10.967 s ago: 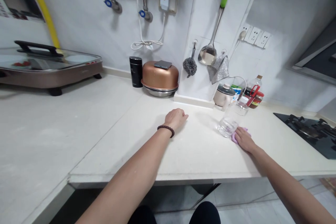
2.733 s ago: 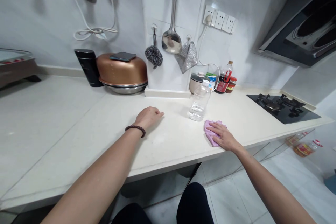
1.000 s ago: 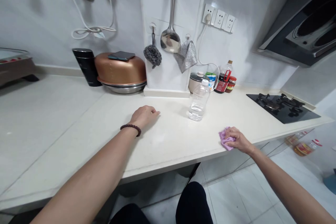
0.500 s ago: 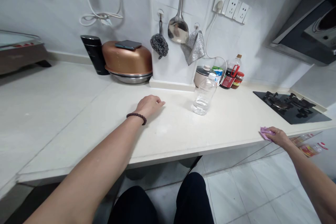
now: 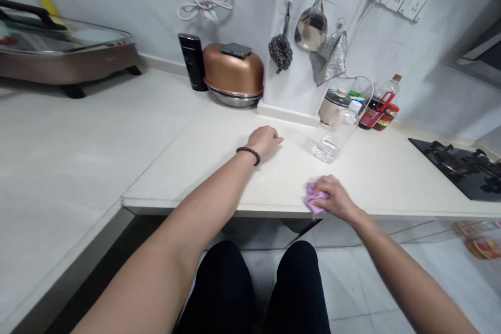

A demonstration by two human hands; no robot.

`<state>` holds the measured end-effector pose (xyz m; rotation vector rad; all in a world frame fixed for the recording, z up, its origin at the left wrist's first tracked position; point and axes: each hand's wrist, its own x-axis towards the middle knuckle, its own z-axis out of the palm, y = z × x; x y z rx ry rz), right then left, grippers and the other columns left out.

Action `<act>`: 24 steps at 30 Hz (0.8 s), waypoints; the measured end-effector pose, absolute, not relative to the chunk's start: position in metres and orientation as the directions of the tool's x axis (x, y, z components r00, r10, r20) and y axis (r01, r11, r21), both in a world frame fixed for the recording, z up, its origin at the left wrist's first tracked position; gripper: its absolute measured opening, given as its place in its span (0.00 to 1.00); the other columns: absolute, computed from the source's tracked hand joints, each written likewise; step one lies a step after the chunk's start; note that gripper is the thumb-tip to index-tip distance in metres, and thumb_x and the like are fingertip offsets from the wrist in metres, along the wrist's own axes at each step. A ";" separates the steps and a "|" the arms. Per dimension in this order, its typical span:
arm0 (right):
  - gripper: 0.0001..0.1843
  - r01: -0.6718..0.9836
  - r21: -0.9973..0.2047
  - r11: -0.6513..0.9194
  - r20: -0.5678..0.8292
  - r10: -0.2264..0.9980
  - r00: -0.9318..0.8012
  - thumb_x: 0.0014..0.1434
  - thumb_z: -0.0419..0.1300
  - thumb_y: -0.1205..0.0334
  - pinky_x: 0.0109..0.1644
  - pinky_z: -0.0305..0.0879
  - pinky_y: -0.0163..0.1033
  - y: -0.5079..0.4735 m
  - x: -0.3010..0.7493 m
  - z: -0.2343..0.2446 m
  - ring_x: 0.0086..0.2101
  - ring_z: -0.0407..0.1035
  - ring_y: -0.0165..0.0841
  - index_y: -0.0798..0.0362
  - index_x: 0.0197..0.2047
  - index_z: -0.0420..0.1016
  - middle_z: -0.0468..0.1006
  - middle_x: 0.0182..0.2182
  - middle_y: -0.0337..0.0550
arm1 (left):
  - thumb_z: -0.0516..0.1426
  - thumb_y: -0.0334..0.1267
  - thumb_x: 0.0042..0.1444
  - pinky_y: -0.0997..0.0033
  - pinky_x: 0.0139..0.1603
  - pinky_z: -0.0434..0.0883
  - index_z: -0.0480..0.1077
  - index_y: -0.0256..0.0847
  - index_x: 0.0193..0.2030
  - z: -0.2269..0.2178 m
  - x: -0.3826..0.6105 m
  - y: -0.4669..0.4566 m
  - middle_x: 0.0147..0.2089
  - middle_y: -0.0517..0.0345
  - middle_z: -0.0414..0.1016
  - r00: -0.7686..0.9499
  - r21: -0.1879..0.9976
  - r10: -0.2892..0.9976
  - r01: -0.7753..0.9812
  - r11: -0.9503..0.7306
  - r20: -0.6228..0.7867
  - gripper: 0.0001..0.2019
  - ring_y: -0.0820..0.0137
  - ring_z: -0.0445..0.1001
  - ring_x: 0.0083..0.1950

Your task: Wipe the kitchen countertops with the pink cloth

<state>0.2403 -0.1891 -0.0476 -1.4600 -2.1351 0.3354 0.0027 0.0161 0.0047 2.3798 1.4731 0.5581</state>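
- Right hand: grip closed, thumb and fingers pinching a bunched purple cloth. Slight blur at cloth and fingers.
- Cloth position: at the front edge of the white worktop, between the two forearms and nearer the person than the bottle. Full contact of its underside with the surface cannot be confirmed.
- Left hand: resting on the worktop, fingers curled inward. Palm side hidden; cannot tell how tightly the grip is closed or whether it holds anything. Dark beaded bracelet around the wrist.
- Clear plastic bottle: standing on the worktop beyond the right hand, white cap on, some clear liquid in the lower part. Untouched by either hand.
- Behind the left hand: copper-coloured pot inverted over a metal bowl, a flat dark device on top; black cylinder just beside it.
- On the wall projection: dark scrubber, metal ladle and silvery cloth, all hanging.
- Behind the bottle: small lidded pot; red-lidded jar near it.
- Far right: black gas hob. Far left: electric pan under a glass lid.
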 end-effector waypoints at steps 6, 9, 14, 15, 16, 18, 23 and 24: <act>0.16 0.781 -0.421 0.462 0.251 0.886 -0.389 0.60 0.72 0.42 0.50 0.57 0.48 -0.127 0.102 -0.047 0.44 0.65 0.42 0.44 0.41 0.83 0.76 0.38 0.43 | 0.59 0.46 0.63 0.68 0.50 0.73 0.84 0.41 0.40 0.005 -0.006 0.019 0.43 0.47 0.85 0.372 0.438 0.912 0.800 -0.409 0.173 0.14 0.58 0.81 0.50; 0.13 0.767 -0.433 0.474 0.264 0.880 -0.394 0.60 0.73 0.46 0.50 0.58 0.47 -0.119 0.090 -0.046 0.45 0.64 0.42 0.44 0.40 0.82 0.76 0.38 0.42 | 0.59 0.47 0.63 0.70 0.49 0.73 0.84 0.42 0.40 0.003 -0.011 0.023 0.43 0.48 0.85 0.354 0.437 0.918 0.808 -0.396 0.179 0.15 0.59 0.81 0.50; 0.08 0.754 -0.466 0.463 0.345 0.880 -0.328 0.60 0.75 0.56 0.52 0.61 0.49 -0.118 0.124 -0.046 0.45 0.66 0.43 0.44 0.41 0.84 0.79 0.41 0.43 | 0.58 0.48 0.64 0.69 0.49 0.73 0.84 0.41 0.40 0.000 -0.011 0.025 0.44 0.46 0.85 0.356 0.447 0.915 0.799 -0.403 0.190 0.16 0.59 0.81 0.50; 0.08 0.759 -0.471 0.451 0.352 0.884 -0.307 0.60 0.74 0.55 0.53 0.62 0.50 -0.116 0.131 -0.045 0.44 0.67 0.43 0.44 0.43 0.84 0.79 0.41 0.44 | 0.58 0.48 0.65 0.68 0.48 0.73 0.84 0.40 0.40 0.000 -0.011 0.024 0.44 0.45 0.85 0.357 0.448 0.914 0.797 -0.405 0.192 0.16 0.59 0.81 0.50; 0.10 0.750 -0.488 0.447 0.356 0.886 -0.297 0.60 0.73 0.53 0.53 0.63 0.51 -0.114 0.138 -0.043 0.45 0.68 0.44 0.44 0.45 0.84 0.80 0.41 0.44 | 0.57 0.48 0.66 0.68 0.48 0.73 0.84 0.40 0.40 0.001 -0.010 0.023 0.44 0.44 0.85 0.359 0.448 0.913 0.796 -0.407 0.192 0.17 0.58 0.81 0.50; 0.17 0.680 -0.570 0.461 0.358 0.884 -0.299 0.62 0.70 0.48 0.56 0.65 0.51 -0.109 0.150 -0.036 0.47 0.71 0.44 0.45 0.51 0.83 0.81 0.46 0.46 | 0.55 0.47 0.67 0.67 0.48 0.73 0.84 0.39 0.40 0.004 -0.010 0.020 0.45 0.43 0.85 0.360 0.447 0.914 0.797 -0.407 0.188 0.19 0.58 0.81 0.50; 0.26 0.520 -0.726 0.451 0.500 0.864 -0.051 0.67 0.58 0.37 0.58 0.69 0.49 -0.090 0.176 -0.017 0.51 0.74 0.43 0.49 0.51 0.82 0.82 0.50 0.49 | 0.51 0.43 0.70 0.67 0.49 0.72 0.84 0.37 0.42 0.013 -0.010 0.011 0.47 0.39 0.84 0.372 0.459 0.914 0.792 -0.403 0.161 0.21 0.58 0.82 0.51; 0.26 0.515 -0.729 0.451 0.536 0.844 0.019 0.67 0.58 0.37 0.58 0.69 0.49 -0.087 0.180 -0.017 0.51 0.75 0.44 0.50 0.47 0.83 0.83 0.48 0.49 | 0.51 0.42 0.70 0.67 0.49 0.72 0.84 0.36 0.42 0.015 -0.010 0.010 0.47 0.39 0.84 0.378 0.461 0.911 0.787 -0.409 0.162 0.21 0.58 0.82 0.50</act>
